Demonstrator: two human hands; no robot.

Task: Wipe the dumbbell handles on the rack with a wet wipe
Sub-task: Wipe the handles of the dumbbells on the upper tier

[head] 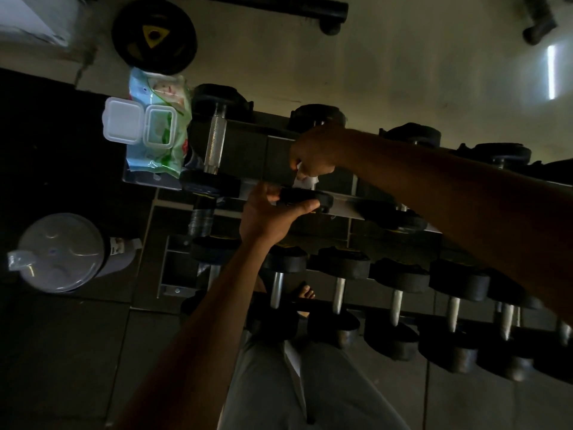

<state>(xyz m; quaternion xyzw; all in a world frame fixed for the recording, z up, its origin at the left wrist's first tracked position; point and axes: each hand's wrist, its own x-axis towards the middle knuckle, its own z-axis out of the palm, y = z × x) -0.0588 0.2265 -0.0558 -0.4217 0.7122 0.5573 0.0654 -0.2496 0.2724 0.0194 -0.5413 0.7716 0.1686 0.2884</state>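
On the floor at the far left, a round grey lidded bin [63, 252] was seen, and above it, near the wall, a black weight plate [154, 38] with a yellow mark. A pack of wet wipes [159, 119], its white flip lid open, was laid on the left end of the top shelf of the dumbbell rack [342, 206]. Just beside the pack, a dumbbell with a knurled chrome handle [214, 141] was rested across that shelf.

The left hand [269, 214] was raised to the near black head of the next dumbbell [305, 200]; that head was held between its thumb and curled fingers [273, 193]. Directly above, the right hand [316, 156] was closed over that dumbbell's handle, which was hidden by the hand, and a white wet wipe [305, 178] was gripped in its curled fingers, with an edge showing below the knuckles.

Further right, more dark dumbbells were stored on the top shelf, and a row of dumbbells [397, 293] with chrome handles was ranged along the lower shelf. Grey trousers and a bare foot [305, 294] were visible below.
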